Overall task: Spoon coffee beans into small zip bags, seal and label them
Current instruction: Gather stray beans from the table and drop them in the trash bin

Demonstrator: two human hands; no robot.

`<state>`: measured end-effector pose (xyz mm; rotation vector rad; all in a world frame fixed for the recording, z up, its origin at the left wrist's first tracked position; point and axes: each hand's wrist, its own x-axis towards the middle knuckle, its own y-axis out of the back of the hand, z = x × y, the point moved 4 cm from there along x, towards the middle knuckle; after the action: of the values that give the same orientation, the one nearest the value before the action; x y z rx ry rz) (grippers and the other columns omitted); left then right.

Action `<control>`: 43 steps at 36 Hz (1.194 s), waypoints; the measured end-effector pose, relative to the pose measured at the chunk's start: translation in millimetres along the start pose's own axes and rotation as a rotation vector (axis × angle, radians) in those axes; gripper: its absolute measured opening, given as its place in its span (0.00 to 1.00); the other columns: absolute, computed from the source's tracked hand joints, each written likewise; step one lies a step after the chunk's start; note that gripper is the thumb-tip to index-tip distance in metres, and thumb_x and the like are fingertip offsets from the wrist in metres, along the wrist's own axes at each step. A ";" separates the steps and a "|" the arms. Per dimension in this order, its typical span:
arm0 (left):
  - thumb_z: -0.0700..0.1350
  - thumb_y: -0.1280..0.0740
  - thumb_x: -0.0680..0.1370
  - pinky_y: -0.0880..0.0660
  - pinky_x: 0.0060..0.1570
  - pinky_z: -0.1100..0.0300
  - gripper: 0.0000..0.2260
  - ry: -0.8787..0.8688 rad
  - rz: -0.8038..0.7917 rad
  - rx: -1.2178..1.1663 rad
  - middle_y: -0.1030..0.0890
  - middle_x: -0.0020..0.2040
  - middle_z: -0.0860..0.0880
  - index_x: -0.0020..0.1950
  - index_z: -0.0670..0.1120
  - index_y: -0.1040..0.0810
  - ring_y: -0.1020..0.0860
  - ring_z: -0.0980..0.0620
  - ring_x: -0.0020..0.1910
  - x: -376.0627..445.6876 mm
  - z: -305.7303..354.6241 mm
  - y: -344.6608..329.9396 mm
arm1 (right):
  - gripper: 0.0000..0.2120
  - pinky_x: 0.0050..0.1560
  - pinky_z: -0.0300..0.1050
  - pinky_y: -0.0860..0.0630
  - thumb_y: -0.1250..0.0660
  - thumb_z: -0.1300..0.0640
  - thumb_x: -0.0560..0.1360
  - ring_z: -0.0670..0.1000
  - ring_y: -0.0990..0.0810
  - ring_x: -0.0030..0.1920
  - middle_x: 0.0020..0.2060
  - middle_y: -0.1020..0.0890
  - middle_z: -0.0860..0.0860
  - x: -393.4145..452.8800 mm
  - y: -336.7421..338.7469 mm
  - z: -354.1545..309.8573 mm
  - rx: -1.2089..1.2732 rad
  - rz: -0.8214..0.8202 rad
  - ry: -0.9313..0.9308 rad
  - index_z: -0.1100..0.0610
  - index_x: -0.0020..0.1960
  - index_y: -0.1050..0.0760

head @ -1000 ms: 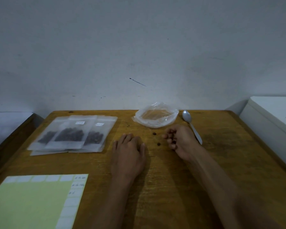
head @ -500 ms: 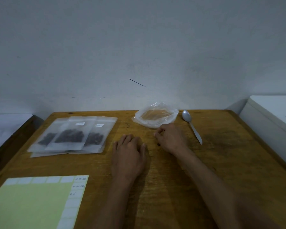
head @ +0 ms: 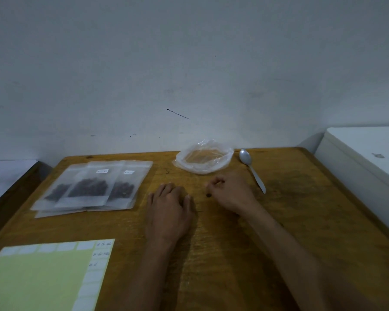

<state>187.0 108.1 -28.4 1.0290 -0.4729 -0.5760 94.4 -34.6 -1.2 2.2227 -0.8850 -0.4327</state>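
Left hand (head: pixel 169 212) lies flat on the wooden table (head: pixel 301 221), fingers straight, holding nothing, with the filled zip bags (head: pixel 94 187) well off to its left. Just right of it, one loose coffee bean (head: pixel 208 195) sits beside the right hand (head: pixel 230 191), whose fingers curl; whether they hold anything I cannot tell. Farther right lies the spoon (head: pixel 252 170).

One view only, from the person's head, looking forward and down across the wooden bench (head: pixel 211 254) toward a pale wall (head: pixel 189 63) at twelve o'clock. It sits close: both forearms enter from six o'clock. The wide lens takes in the bench edges at nine and three o'clock.
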 end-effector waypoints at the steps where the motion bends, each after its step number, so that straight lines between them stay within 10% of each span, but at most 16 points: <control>1: 0.57 0.42 0.82 0.47 0.78 0.48 0.18 0.004 0.000 0.001 0.32 0.76 0.50 0.69 0.53 0.26 0.40 0.52 0.78 0.1 -0.1 -0.5 | 0.07 0.36 0.37 0.31 0.30 0.48 0.77 0.41 0.24 0.40 0.38 0.21 0.41 -1.0 -2.6 -0.3 -0.075 -0.028 0.016 0.49 0.50 0.16; 13: 0.58 0.43 0.82 0.46 0.77 0.48 0.19 -0.009 0.009 0.036 0.32 0.76 0.50 0.70 0.52 0.27 0.40 0.51 0.78 1.6 -1.7 -3.1 | 0.08 0.38 0.37 0.27 0.29 0.52 0.77 0.40 0.22 0.40 0.35 0.22 0.37 -12.4 -8.9 1.7 -0.094 0.091 0.051 0.48 0.39 0.21; 21: 0.58 0.43 0.82 0.42 0.77 0.46 0.20 -0.042 0.006 0.066 0.30 0.75 0.49 0.71 0.50 0.27 0.38 0.49 0.77 4.9 -5.5 -6.7 | 0.08 0.23 0.39 0.41 0.38 0.60 0.78 0.45 0.35 0.25 0.29 0.27 0.50 -44.7 -4.6 14.8 0.938 0.056 -0.452 0.56 0.40 0.28; 25: 0.57 0.43 0.82 0.41 0.76 0.45 0.20 -0.067 0.016 0.083 0.29 0.74 0.48 0.69 0.50 0.25 0.36 0.48 0.76 4.3 -5.9 -6.7 | 0.11 0.21 0.39 0.44 0.40 0.60 0.77 0.45 0.37 0.24 0.27 0.28 0.49 -68.9 3.0 21.4 0.990 0.115 -0.477 0.55 0.36 0.29; 34: 0.54 0.37 0.81 0.23 0.49 0.46 0.13 -0.225 0.087 0.084 0.22 0.42 0.47 0.49 0.45 0.20 0.24 0.46 0.42 -15.7 27.4 1.3 | 0.13 0.27 0.40 0.38 0.37 0.50 0.81 0.45 0.31 0.28 0.28 0.28 0.47 -153.1 61.7 69.3 0.798 0.362 -0.435 0.55 0.42 0.20; 43: 0.55 0.38 0.81 0.35 0.72 0.43 0.21 -0.759 -0.132 -0.143 0.27 0.73 0.46 0.72 0.48 0.26 0.30 0.46 0.72 -114.7 231.1 -66.2 | 0.16 0.33 0.43 0.35 0.34 0.47 0.79 0.47 0.29 0.29 0.22 0.27 0.41 -258.3 135.3 158.3 0.790 0.761 -0.393 0.47 0.35 0.16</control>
<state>-56.4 4.7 3.3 0.6801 -1.0155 -1.1085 -235.6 -1.0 -3.7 2.2196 -2.3095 -0.1474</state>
